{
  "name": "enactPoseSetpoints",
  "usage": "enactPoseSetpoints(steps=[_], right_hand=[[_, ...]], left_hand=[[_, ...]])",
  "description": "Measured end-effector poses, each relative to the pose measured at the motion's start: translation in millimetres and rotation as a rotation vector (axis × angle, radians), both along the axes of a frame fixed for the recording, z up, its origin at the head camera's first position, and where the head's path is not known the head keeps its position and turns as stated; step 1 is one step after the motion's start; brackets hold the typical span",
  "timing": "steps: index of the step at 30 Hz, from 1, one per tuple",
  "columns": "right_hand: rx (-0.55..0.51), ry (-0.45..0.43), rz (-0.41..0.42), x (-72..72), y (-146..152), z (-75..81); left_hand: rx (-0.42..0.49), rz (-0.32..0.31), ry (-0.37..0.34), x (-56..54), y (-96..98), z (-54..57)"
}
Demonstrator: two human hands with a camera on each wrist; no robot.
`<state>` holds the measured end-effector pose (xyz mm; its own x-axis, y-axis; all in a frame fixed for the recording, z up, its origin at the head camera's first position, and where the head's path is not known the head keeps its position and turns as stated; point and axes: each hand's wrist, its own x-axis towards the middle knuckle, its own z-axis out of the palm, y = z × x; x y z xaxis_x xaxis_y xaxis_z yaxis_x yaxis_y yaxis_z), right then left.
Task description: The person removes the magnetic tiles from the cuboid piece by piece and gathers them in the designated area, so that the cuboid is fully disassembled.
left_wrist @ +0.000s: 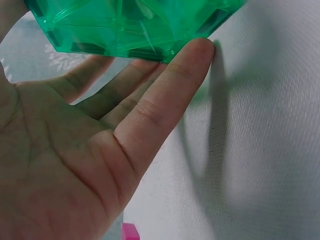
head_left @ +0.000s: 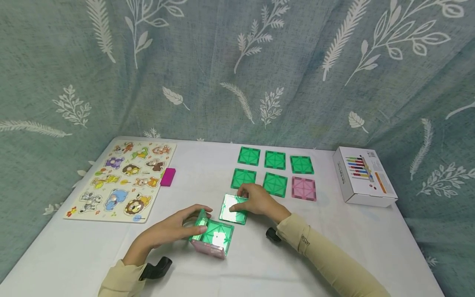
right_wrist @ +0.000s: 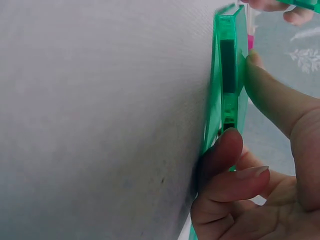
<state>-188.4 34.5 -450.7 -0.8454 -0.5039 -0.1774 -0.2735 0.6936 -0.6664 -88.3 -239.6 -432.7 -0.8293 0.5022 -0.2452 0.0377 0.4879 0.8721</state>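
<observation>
In the head view my left hand (head_left: 174, 225) holds a small corner of joined magnetic tiles at the front middle. A flat green tile (head_left: 219, 237), an upright green tile (head_left: 201, 218) and an upright pink tile (head_left: 208, 249) make it up. Green plastic (left_wrist: 135, 30) rests against the fingers in the left wrist view, where its far part is cut off. My right hand (head_left: 261, 202) pinches another green magnetic tile (head_left: 231, 209) by its right side, just behind the corner. Seen edge-on in the right wrist view, this tile (right_wrist: 229, 65) sits between thumb and fingers.
Behind the right hand, several green tiles (head_left: 275, 160) and a pink tile (head_left: 304, 188) lie in two rows. An animal puzzle board (head_left: 122, 177) lies left, with a magenta block (head_left: 168, 177) at its edge. A white box (head_left: 365, 175) stands at right, before a curtain (head_left: 208, 62).
</observation>
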Motion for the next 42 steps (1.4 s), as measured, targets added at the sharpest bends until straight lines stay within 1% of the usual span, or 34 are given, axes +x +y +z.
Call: enactPoseSetpoints(steps=[7, 11, 14, 22, 29, 32, 35, 38, 42], right_hand=[[-0.005, 0.053, 0.013, 1.7, -1, 0.0], [-0.005, 0.091, 0.028, 2.6, -2, 0.1], [-0.005, 0.105, 0.031, 2.3, -2, -0.6], [-0.012, 0.101, 0.032, 2.3, -1, -1.2], [-0.009, 0.086, 0.026, 4.9, 2, -1.1], [0.004, 0.075, 0.024, 8.5, 3, 0.5], [0.032, 0.073, 0.03, 14.3, 4, 5.3], [0.058, 0.089, 0.031, 21.4, 5, 11.4], [0.029, 0.127, 0.043, 31.3, 5, 17.8]], left_hand=[[-0.005, -0.017, 0.017, -0.2, -1.4, 1.5], [-0.012, -0.024, 0.013, 0.0, -2.0, 0.1], [-0.01, -0.017, 0.0, 0.2, -1.9, -0.5], [0.016, -0.013, -0.031, -0.1, -2.2, 1.0], [0.011, 0.0, -0.07, 0.0, -1.3, 3.1], [0.023, 0.003, -0.088, 0.3, -0.6, 3.4], [0.037, 0.003, -0.1, 0.4, -0.3, 3.1], [0.047, 0.002, -0.109, 0.3, -0.4, 2.9], [0.052, -0.002, -0.109, 0.7, -1.2, 2.6]])
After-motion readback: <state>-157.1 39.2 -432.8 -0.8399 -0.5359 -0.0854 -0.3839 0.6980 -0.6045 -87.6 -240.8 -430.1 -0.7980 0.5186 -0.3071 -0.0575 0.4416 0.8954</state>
